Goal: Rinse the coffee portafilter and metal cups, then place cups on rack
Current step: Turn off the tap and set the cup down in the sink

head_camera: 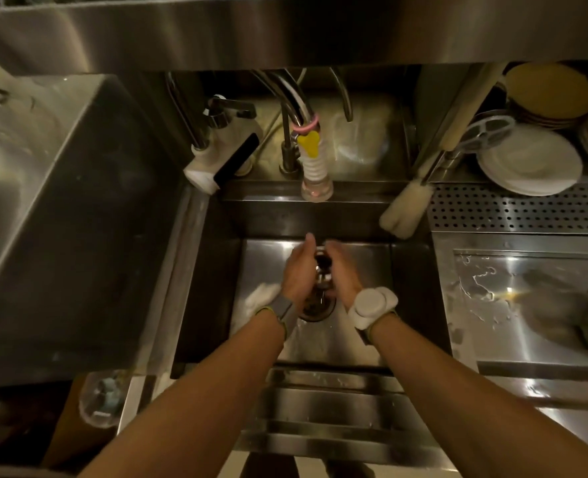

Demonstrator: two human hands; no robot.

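Observation:
Both of my hands are down in the steel sink (409,277), over the drain (315,310). Between them is a small shiny metal and dark object (321,269), probably the portafilter; most of it is hidden by my fingers. My left hand (297,274) curls around its left side, with the thumb pointing up. My right hand (340,270) curls around its right side. The tap's ribbed white nozzle (316,181), with a yellow clip, hangs above the sink's back edge. No clear stream of water shows.
A white cloth (259,296) lies in the sink left of my left wrist. A perforated drain rack (520,208) and stacked white plates (530,163) are at the right. A bottle brush (406,210) leans at the sink's back right corner. The counter on the right (513,305) is wet, with dark metalware (575,315) on it.

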